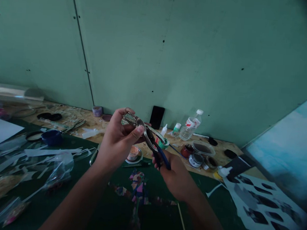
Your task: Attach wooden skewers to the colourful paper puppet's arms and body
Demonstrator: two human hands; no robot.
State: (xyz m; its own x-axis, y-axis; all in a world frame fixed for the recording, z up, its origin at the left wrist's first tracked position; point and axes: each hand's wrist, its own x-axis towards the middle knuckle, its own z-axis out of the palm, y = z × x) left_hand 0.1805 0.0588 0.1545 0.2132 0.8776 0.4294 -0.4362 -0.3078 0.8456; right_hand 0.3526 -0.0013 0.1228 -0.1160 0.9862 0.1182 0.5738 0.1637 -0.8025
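Observation:
Punch pliers (148,138) with a shiny metal head and dark blue handles are held up above the table. My left hand (120,140) grips the metal head, its thumb pressed against the near side. Around the handles my right hand (174,174) is closed, with its fingers partly hidden. Whether anything sits in the jaws is hard to make out. Below my hands, a colourful patchwork figure (138,187) lies on the dark green mat (114,217). A thin light stick (182,222) lies beside it.
A phone (157,117) leans on the green wall (199,62). A water bottle (191,125), a red jar (187,150) and several paint pots stand to the right. Printed paper (265,203) lies at right. Strips, a plastic bag (61,168) and a blue pot (51,137) are at left.

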